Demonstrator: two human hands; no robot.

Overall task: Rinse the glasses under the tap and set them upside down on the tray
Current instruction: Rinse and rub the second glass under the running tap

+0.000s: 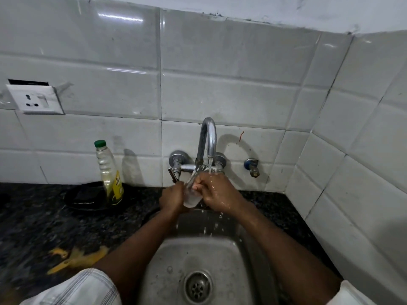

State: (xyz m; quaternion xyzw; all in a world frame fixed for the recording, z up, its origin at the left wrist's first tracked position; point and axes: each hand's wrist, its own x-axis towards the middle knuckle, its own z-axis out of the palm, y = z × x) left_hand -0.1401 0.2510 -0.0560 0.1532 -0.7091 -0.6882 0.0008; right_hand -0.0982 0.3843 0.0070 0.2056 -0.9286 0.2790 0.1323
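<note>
Left hand (172,198): closed around the left side of the glass (192,195), gripping it. Right hand (217,191): wet, fingers curled against the right side of the glass, near its rim; whether any fingers reach inside cannot be told.

Glass: clear, held between both hands, tilted with its mouth up toward the tap (207,139). It sits directly under the spout, above the back edge of the sink (222,256). A water stream runs from the spout onto the rim and the right hand. Drops fall below the hands into the sink.

Sink: steel, with a round drain (197,287) near the front.

Counter (33,221): dark stone. A bottle (109,172) with a green cap stands upright left of the tap, touching a dark flat object (84,198). Yellow peel (77,258) lies near the front left.

Wall: white tiles, with a socket (35,100) at the left.
</note>
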